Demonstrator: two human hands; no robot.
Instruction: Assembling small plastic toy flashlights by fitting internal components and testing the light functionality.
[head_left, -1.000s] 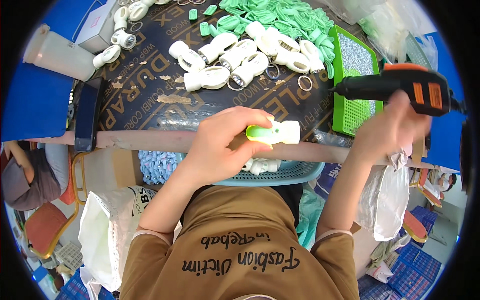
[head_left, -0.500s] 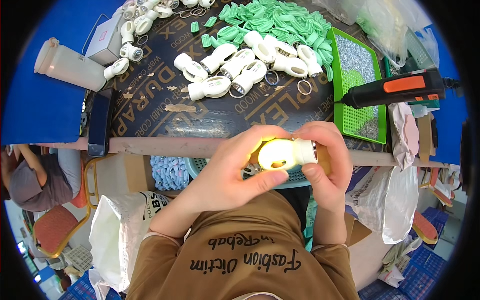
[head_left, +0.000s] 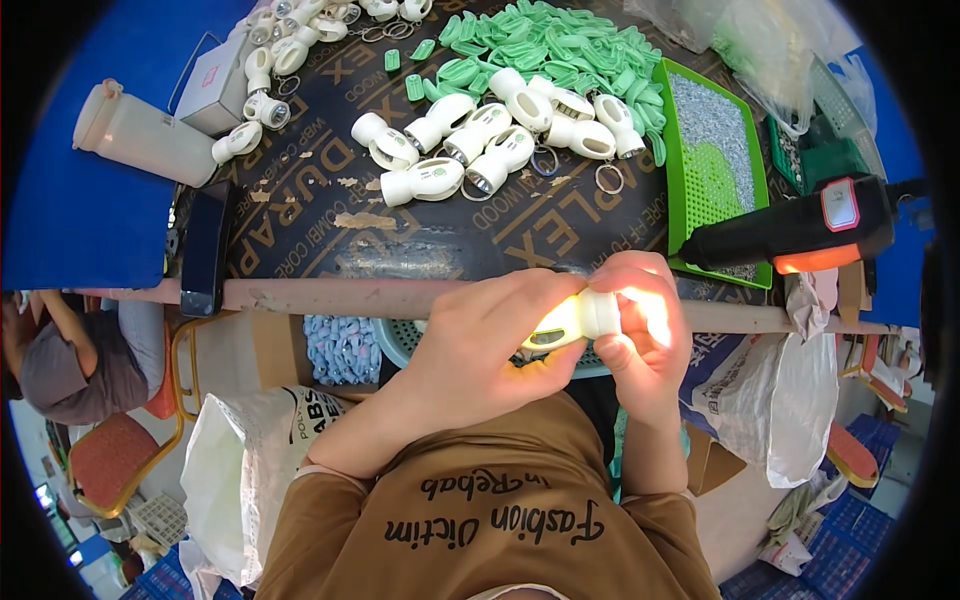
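Note:
A small cream-white keychain flashlight [head_left: 600, 316] is held between my two hands, just off the table's near edge. My left hand [head_left: 500, 325] is closed around its glowing, hollow-sided body. The thumb and fingers of my right hand [head_left: 645, 335] grip the rounded head end. Bright light falls on the palm of my right hand, so the lamp is lit. Several similar white flashlights [head_left: 437, 180] with key rings lie in a group ahead on the dark table [head_left: 390, 255]. Behind them spreads a heap of green plastic pieces [head_left: 550, 45].
A green tray [head_left: 765, 215] of small silvery parts is at the right, with a black-and-orange power screwdriver [head_left: 790, 235] hanging over it. At left are a phone [head_left: 205, 250], a translucent jug [head_left: 145, 140] and a white box [head_left: 215, 85]. A teal basket [head_left: 395, 345] sits below the table edge.
The power screwdriver has turned and dropped slightly. My left hand now covers more of the flashlight body, and the flashlight has shifted a little left, its light now showing on my right palm.

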